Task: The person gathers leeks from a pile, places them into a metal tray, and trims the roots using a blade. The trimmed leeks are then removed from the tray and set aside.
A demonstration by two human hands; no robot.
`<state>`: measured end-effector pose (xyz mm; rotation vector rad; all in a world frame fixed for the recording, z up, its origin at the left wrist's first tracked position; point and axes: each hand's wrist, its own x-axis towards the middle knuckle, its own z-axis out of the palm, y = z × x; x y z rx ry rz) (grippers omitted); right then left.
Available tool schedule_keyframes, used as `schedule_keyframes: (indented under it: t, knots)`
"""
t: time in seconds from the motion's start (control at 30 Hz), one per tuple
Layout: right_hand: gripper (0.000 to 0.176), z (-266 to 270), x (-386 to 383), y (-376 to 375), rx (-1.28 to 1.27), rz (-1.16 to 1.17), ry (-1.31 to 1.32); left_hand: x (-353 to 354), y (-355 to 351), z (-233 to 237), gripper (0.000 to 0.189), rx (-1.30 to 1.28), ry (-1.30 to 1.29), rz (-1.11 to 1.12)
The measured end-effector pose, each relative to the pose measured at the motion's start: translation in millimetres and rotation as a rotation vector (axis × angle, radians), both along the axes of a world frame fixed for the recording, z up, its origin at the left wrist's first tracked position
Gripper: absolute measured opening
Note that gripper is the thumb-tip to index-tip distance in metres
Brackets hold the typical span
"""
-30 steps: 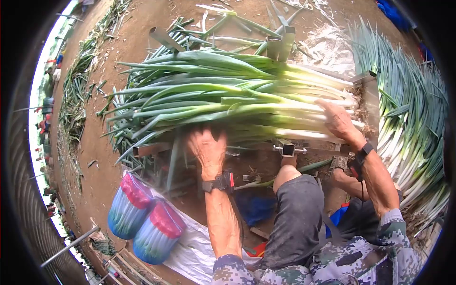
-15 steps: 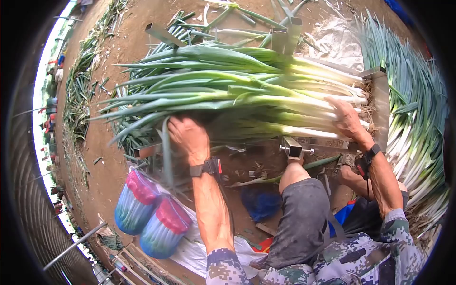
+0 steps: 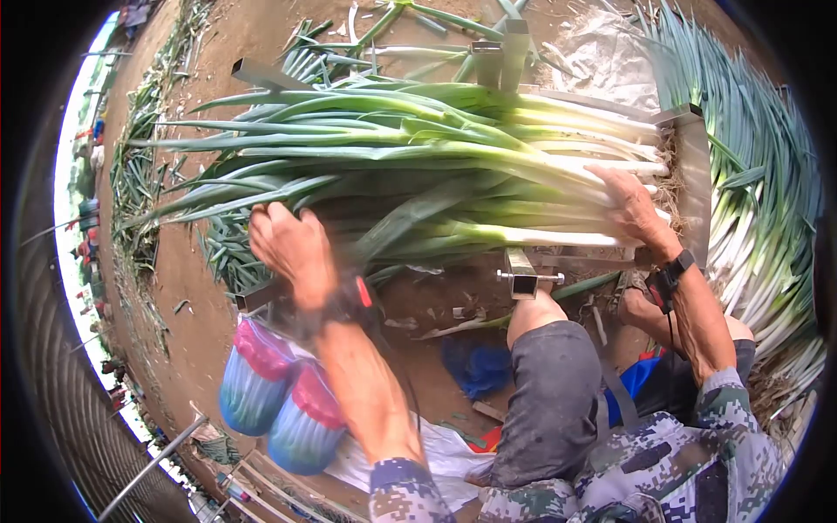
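Note:
A thick bundle of long green onions (image 3: 418,166) lies across a metal frame (image 3: 521,272), green leaves to the left, white stalks to the right. My left hand (image 3: 288,240) is on the near green leaves at the left part of the bundle, fingers curled around some of them. My right hand (image 3: 632,209) rests flat on the white stalks near the root end, beside an upright metal end plate (image 3: 697,183). Both wrists carry dark bands.
A big pile of green onions (image 3: 767,227) lies on the right. Two blue and red rolls (image 3: 279,397) lie on a white sheet (image 3: 436,453) by my left forearm. Loose leaves (image 3: 139,174) litter the dirt ground on the left. My knees sit under the frame.
My left hand has slid leftward along the near leaves, from the bundle's middle toward its leafy end. My right hand has stayed on the white stalks.

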<state>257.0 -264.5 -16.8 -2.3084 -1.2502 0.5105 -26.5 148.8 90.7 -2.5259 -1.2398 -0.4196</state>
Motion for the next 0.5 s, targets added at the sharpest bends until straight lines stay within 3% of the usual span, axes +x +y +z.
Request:
schedule_keyframes:
  t: [0.07, 0.13, 0.2, 0.27, 0.33, 0.5]
  knots:
    - [0.076, 2.0, 0.6, 3.8, -0.005, 0.005, 0.001, -0.2, -51.5, 8.1, 0.025, 0.076, -0.385, -0.143]
    - [0.074, 3.9, -0.6, 2.6, 0.004, 0.004, 0.003, -22.0, -105.4, -28.4, 0.021, -0.413, -0.65, -0.081]
    - [0.077, -0.7, -2.6, 1.4, 0.055, -0.001, -0.013, -28.0, -117.1, -52.7, 0.034, -0.651, -0.588, 0.052]
    - [0.079, -7.5, 0.4, -0.2, 0.087, 0.001, -0.018, -39.7, -101.6, -87.4, 0.035, -0.401, -0.397, 0.052]
    - [0.081, -11.1, 2.0, -3.3, 0.09, 0.007, -0.009, -35.3, -82.4, -91.2, 0.039, -0.195, -0.328, 0.084]
    - [0.083, -14.7, 0.7, -3.3, 0.087, 0.019, -0.079, -11.1, -10.4, -73.1, 0.054, -0.351, -0.22, 0.053]
